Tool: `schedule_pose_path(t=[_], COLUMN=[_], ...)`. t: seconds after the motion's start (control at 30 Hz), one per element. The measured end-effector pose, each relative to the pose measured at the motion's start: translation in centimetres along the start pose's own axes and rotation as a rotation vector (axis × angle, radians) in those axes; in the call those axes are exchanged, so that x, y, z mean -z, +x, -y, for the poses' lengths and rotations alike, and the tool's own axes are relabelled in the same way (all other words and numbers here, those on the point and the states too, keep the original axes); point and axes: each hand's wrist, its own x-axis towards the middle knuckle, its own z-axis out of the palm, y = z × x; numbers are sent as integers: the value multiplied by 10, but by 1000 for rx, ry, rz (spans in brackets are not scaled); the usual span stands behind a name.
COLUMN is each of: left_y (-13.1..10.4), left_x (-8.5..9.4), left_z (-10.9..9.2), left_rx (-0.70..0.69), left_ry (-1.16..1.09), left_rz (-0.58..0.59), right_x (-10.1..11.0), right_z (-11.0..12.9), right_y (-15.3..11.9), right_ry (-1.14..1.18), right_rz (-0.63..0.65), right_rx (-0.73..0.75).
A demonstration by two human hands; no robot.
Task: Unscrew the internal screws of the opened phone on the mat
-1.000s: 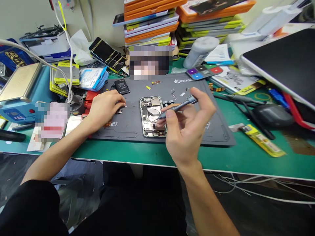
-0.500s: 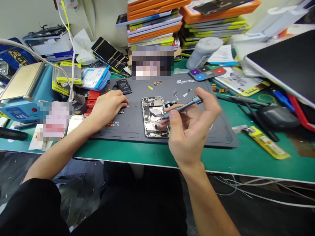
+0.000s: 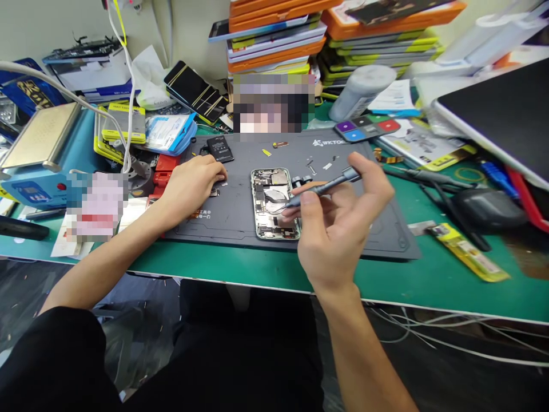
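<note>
My right hand (image 3: 343, 226) is closed around a slim grey screwdriver (image 3: 328, 186), its rear end against my index finger. The screwdriver's tip points down and left over an opened phone (image 3: 266, 217), whose circuit boards and metal parts lie bare on a dark grey work mat (image 3: 231, 226). Left of the phone, my left hand (image 3: 193, 180) rests on the mat with its fingers bent together. A small part (image 3: 214, 193) lies by those fingertips; what they pinch, if anything, is hidden. Just behind this hand lies a black phone battery (image 3: 219, 149).
Tiny loose pieces (image 3: 312, 166) lie on the mat behind the screwdriver. A blue machine (image 3: 38, 186) stands at left. Stacked boxes (image 3: 274, 48) and a white bottle (image 3: 362, 91) line the back. At right are a black cable (image 3: 472, 229) and a yellow packet (image 3: 469, 252).
The whole view has shifted slightly, so the bench and hands appear a little further right. Both hands keep nearly the same pose, and the screwdriver stays over the phone.
</note>
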Motion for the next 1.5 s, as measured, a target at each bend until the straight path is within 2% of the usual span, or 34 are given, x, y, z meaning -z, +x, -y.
schedule_pose_path(t=[0.43, 0.7, 1.1, 1.33, 1.5], left_y=[0, 0, -3, -2, -2], left_x=[1, 2, 0, 0, 0], left_z=[-2, -3, 0, 5, 4], left_rx=[20, 2, -38, 30, 71], left_ry=[8, 5, -18, -160, -178], left_rz=[-13, 14, -48, -51, -54], right_x=[-1, 0, 4, 5, 6], right_z=[0, -3, -2, 4, 9], right_y=[-1, 0, 1, 1, 3], right_ry=[26, 18, 8, 11, -22], right_rz=[-6, 1, 37, 36, 48], right_rx=[-33, 43, 92, 107, 117])
